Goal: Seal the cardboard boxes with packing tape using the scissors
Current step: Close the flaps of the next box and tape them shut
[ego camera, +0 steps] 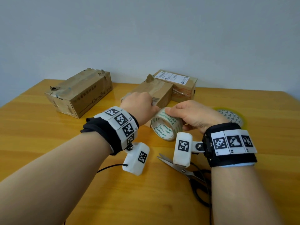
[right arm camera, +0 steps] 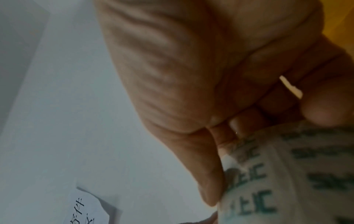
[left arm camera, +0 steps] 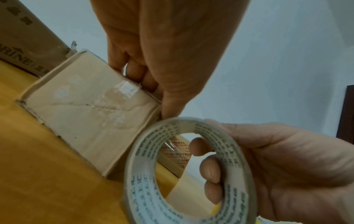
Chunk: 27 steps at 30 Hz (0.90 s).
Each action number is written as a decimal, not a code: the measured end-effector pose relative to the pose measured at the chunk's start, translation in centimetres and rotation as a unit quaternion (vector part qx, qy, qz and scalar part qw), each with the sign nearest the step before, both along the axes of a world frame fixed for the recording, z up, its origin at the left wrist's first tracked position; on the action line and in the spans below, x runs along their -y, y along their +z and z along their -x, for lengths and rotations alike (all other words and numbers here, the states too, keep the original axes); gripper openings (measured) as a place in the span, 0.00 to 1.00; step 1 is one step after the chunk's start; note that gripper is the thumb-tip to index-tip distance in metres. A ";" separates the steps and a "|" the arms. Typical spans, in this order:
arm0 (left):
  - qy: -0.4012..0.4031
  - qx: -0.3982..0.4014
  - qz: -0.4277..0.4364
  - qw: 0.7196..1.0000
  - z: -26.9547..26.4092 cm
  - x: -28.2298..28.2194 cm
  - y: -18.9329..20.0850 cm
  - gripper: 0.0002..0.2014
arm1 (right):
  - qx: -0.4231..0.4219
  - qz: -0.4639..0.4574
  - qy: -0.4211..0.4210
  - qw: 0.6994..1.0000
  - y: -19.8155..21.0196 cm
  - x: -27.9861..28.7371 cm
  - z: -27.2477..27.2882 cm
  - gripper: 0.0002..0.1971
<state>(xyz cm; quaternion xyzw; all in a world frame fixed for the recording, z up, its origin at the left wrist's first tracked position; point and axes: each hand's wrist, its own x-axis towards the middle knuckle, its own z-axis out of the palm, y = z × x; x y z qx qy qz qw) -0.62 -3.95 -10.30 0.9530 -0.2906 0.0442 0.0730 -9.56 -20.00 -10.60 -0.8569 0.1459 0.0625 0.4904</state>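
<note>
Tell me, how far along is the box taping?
Early. The right hand grips the tape roll; the left hand picks at its top, apparently finding the end. No fresh strip shows on the small box. The scissors lie untouched on the table.

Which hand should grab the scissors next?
Probably the right hand: the scissors lie just below its wrist. But it grips the tape roll now, while the left hand pinches at the roll's top edge.
</note>
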 end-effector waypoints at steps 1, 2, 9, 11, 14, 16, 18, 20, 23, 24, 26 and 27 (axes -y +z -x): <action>-0.006 0.003 0.002 1.000 0.0 -0.1 -0.1 0.18 | 0.003 0.001 -0.001 1.000 0.1 -0.1 0.1 0.18; -0.018 0.001 0.002 1.000 0.0 -0.4 -0.1 0.17 | 0.008 0.001 -0.004 1.000 0.2 -0.1 0.1 0.19; -0.094 -0.029 -0.017 0.995 0.4 -2.2 1.1 0.21 | 0.061 -0.006 -0.089 0.994 2.4 0.0 1.5 0.14; -0.099 -0.037 -0.017 0.994 0.7 -2.3 1.4 0.21 | 0.056 0.006 -0.114 0.992 2.6 -0.5 2.1 0.12; -0.102 -0.050 -0.024 0.993 1.4 -2.6 1.4 0.22 | 0.029 0.048 -0.137 0.989 3.1 -0.9 2.8 0.11; -0.095 -0.083 -0.009 0.992 1.9 -2.9 1.4 0.24 | -0.005 0.072 -0.131 0.989 3.6 -1.2 3.5 0.09; -0.087 -0.093 0.005 0.992 2.2 -3.0 1.3 0.25 | -0.054 0.096 -0.111 0.988 3.9 -1.3 4.6 0.08; -0.079 -0.089 0.004 0.993 2.4 -2.8 1.1 0.25 | -0.108 0.121 -0.082 0.983 3.7 -1.4 6.1 0.08; -0.048 -0.096 0.032 0.994 2.9 -2.5 0.9 0.27 | -0.185 0.166 -0.041 0.968 3.3 -1.4 8.4 0.08; -0.039 -0.096 0.046 0.994 3.1 -2.4 0.8 0.28 | -0.207 0.186 -0.024 0.960 3.1 -1.4 9.1 0.09; -0.015 -0.091 0.082 0.992 3.3 -2.2 0.7 0.33 | -0.245 0.234 0.014 0.941 3.0 -1.7 10.2 0.11; 0.005 -0.096 0.102 0.990 3.3 -2.2 0.7 0.35 | -0.260 0.261 0.036 0.929 3.0 -2.0 10.5 0.12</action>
